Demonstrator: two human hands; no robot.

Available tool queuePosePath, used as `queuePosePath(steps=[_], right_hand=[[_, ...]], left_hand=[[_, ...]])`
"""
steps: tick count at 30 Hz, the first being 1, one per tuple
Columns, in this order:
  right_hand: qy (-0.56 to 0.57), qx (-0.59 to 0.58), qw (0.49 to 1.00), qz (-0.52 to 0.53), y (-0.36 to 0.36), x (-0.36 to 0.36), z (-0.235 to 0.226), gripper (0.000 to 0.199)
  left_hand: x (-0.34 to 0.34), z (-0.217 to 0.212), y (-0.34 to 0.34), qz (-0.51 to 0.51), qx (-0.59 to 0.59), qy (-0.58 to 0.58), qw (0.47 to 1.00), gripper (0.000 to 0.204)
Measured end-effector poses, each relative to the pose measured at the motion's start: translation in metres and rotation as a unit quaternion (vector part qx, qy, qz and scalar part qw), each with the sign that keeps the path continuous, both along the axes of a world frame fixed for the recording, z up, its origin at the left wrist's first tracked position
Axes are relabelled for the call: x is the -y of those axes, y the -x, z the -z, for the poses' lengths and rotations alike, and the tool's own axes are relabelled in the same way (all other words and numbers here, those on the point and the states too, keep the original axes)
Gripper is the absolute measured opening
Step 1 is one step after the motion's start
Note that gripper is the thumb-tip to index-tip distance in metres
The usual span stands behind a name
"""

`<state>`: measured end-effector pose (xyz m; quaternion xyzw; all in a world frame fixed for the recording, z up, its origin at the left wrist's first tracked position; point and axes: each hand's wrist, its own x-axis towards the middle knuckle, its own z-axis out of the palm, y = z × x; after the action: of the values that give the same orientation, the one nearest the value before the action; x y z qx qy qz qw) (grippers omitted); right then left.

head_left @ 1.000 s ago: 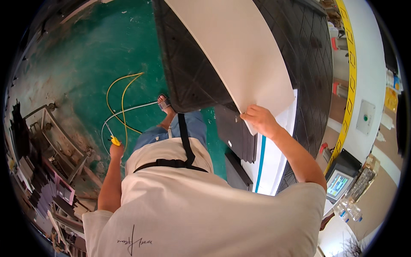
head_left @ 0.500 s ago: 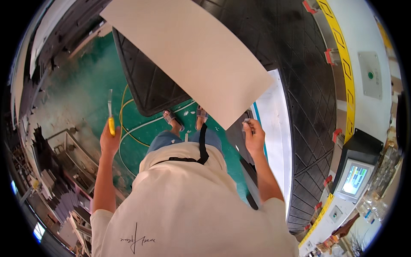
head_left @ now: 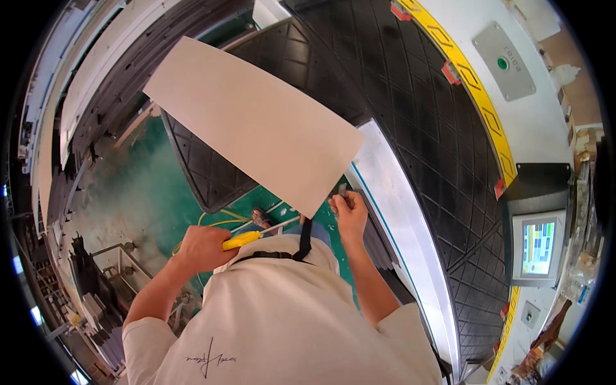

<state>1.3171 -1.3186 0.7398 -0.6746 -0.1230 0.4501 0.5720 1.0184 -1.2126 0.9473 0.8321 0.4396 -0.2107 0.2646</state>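
My left hand [head_left: 204,247] is closed around the yellow handle of a putty knife [head_left: 242,240]. Its narrow metal blade points to the right, across my waist. My right hand [head_left: 351,217] pinches a small greyish piece [head_left: 342,188] that I cannot make out. Just beyond both hands a long, pale beige panel [head_left: 256,122] lies aslant over the black surface, its near corner close to my right hand. Neither hand touches the panel.
Black grooved tabletop [head_left: 443,154] stretches along the right, with a white metal edge [head_left: 404,212]. Beyond it stand a yellow-striped white machine [head_left: 487,122] and a lit control screen [head_left: 538,249]. Hoses cross the green floor [head_left: 138,167]. Metal frames [head_left: 122,263] stand at left.
My left hand has swung inward to my waist, turning the putty knife from upright to sideways. My right hand has moved a little left, still pinching the small piece. The view has shifted.
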Motion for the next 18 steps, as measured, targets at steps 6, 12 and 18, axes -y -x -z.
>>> queuePosePath(steps=[6, 12, 18], right_hand=[[-0.042, -0.072, 0.989, -0.119, -0.003, -0.023, -0.039, 0.011], [-0.069, 0.040, 0.983, -0.167, -0.020, -0.037, -0.029, 0.015], [-0.145, 0.389, 0.907, -0.071, -0.101, -0.053, -0.114, 0.011]], left_hand=[[-0.052, 0.024, 0.028, -0.162, -0.040, -0.233, 0.958, 0.041], [-0.141, 0.036, 0.118, -0.440, -0.075, -0.282, 0.849, 0.052], [-0.131, 0.042, 0.177, -0.603, 0.090, -0.223, 0.761, 0.055]])
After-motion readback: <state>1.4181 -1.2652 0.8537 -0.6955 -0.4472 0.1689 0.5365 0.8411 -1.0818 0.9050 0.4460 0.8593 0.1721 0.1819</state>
